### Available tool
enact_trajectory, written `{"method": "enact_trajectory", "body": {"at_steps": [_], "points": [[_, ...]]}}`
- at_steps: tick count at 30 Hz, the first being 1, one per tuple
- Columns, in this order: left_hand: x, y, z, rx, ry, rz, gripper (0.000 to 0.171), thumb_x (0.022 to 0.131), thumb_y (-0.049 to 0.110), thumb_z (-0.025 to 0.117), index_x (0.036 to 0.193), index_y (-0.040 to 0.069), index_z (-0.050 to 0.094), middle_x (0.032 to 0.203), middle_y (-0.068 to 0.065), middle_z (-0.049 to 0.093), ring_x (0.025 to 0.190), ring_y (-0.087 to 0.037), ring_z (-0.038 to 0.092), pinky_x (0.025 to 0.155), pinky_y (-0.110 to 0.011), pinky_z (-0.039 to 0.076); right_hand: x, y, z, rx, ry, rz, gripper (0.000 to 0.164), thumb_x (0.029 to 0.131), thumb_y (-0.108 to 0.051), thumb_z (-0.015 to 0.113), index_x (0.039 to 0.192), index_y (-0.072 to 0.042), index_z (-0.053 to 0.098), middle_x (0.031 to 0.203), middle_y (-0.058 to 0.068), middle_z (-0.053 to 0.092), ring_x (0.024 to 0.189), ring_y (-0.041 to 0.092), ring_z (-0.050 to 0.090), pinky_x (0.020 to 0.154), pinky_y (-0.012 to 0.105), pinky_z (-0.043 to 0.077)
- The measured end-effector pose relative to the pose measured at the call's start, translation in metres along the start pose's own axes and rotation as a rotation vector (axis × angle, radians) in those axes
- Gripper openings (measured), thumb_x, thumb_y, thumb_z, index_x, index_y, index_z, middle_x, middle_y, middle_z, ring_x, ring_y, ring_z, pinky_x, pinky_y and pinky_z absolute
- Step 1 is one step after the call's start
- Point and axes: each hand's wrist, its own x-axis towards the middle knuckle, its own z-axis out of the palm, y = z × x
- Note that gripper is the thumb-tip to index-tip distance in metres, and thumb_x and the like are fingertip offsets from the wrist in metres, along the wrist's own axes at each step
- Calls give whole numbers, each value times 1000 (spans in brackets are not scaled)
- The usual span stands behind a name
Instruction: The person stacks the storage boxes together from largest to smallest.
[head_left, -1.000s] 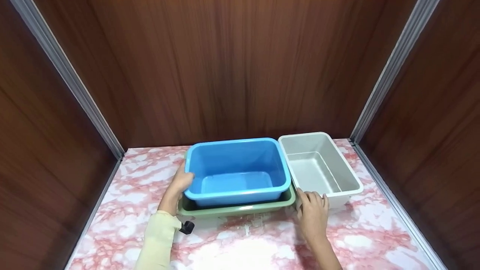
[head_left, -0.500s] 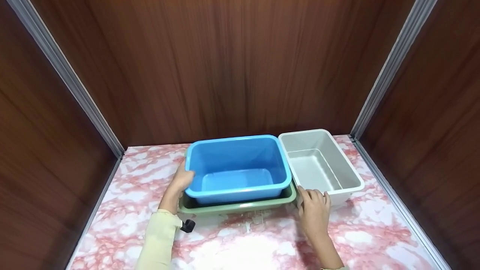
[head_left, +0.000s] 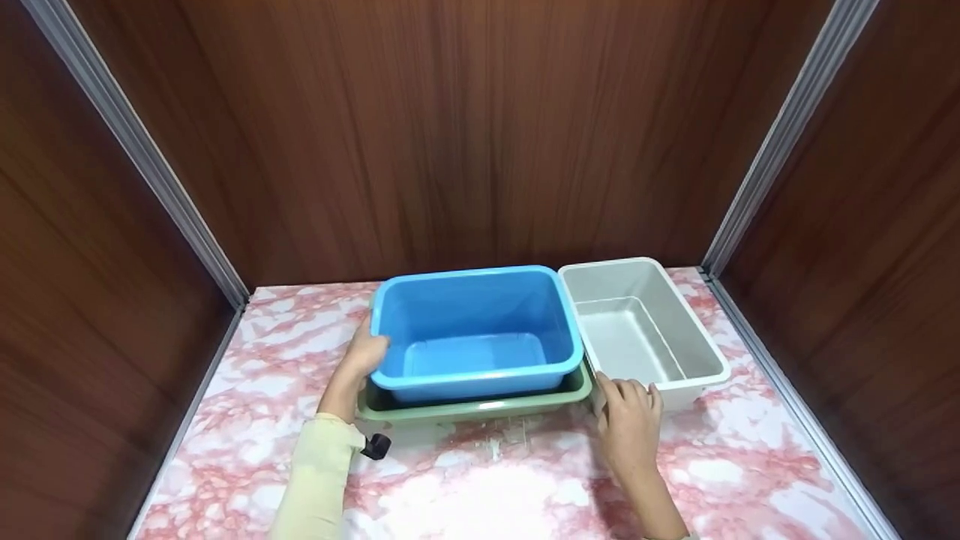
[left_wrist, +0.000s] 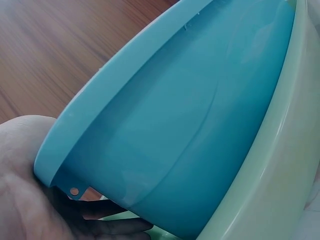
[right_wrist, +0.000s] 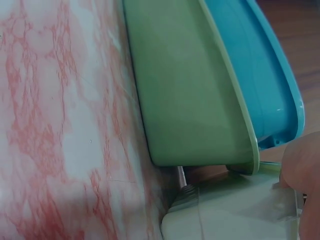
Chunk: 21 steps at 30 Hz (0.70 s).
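Note:
A blue plastic basin (head_left: 480, 356) sits inside a wider green basin (head_left: 480, 410), its rim well above the green one. My left hand (head_left: 362, 355) grips the blue basin's left end, thumb over the rim. In the left wrist view, fingers (left_wrist: 117, 226) of that hand reach under the rim beside a small holed tab. To the right stands a light grey basin (head_left: 630, 341), side by side with the other two. My right hand (head_left: 628, 427) holds the grey basin's near left corner, fingers bent over its rim. In the right wrist view this hand shows only at the edge.
The basins stand on a red and white marbled tabletop (head_left: 435, 487). Close behind them rises a brown wood panel (head_left: 480, 135), with more panels left and right. Metal rails (head_left: 787, 142) run along the corners. A black piece (head_left: 376, 446) sticks out at the left cuff.

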Motion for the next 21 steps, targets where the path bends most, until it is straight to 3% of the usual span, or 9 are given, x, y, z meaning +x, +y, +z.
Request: {"method": "enact_trajectory", "body": {"at_steps": [14, 21], "points": [[4, 3, 3, 23, -7, -22, 75, 89, 0, 42, 157, 14, 14, 154, -19, 26, 131, -35, 35, 98, -50, 39, -4, -4, -8, -16, -36, 23, 49, 71, 8, 69, 117, -8, 68, 99, 15, 66, 98, 40, 56, 98, 65, 27], [4, 0, -1, -23, -2, -24, 77, 86, -1, 41, 157, 13, 15, 153, -20, 28, 129, -35, 38, 97, -50, 40, -2, -4, -9, -3, -79, -2, 50, 72, 10, 66, 119, -8, 68, 100, 14, 65, 99, 38, 55, 97, 64, 26]]}}
